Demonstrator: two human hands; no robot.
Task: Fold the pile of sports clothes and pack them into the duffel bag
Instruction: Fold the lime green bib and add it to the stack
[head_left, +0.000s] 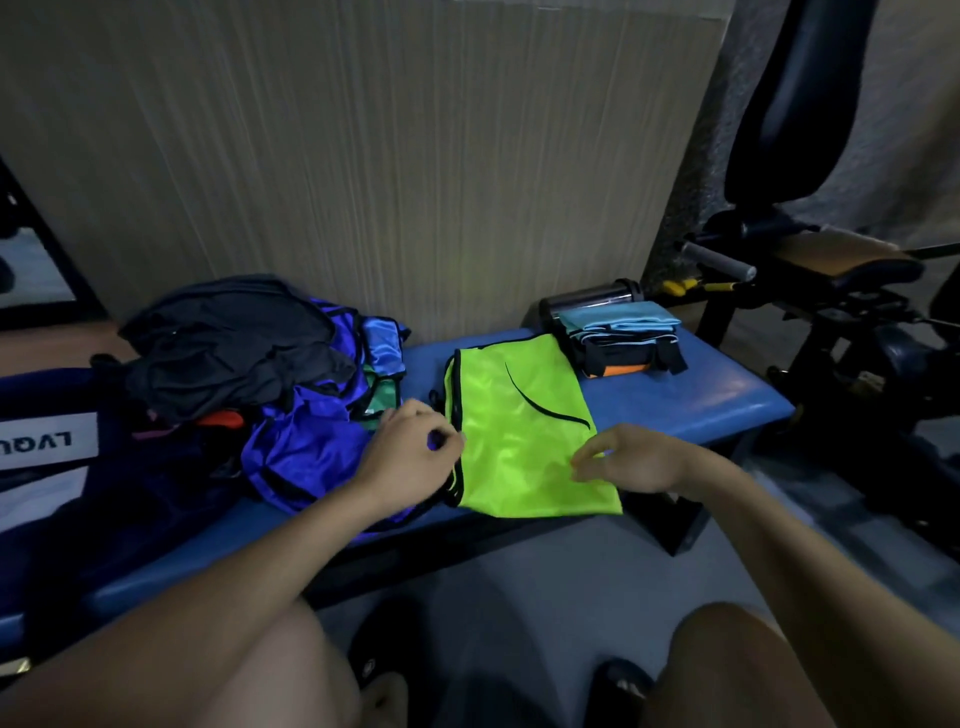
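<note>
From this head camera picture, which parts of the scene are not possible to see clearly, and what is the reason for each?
- Head view: white label with dark letters is cut off by the left frame edge.
- Dark metal cylinder: its lower part hides behind the folded light-blue cloth stack.
- Pile of black and shiny blue clothes: the lower garments are buried.
- Left hand: its fingertips curl out of sight at the neon-green vest edge, so its grip is unclear.

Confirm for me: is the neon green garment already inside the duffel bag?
No, the neon green garment lies flat on the blue bench.
</note>
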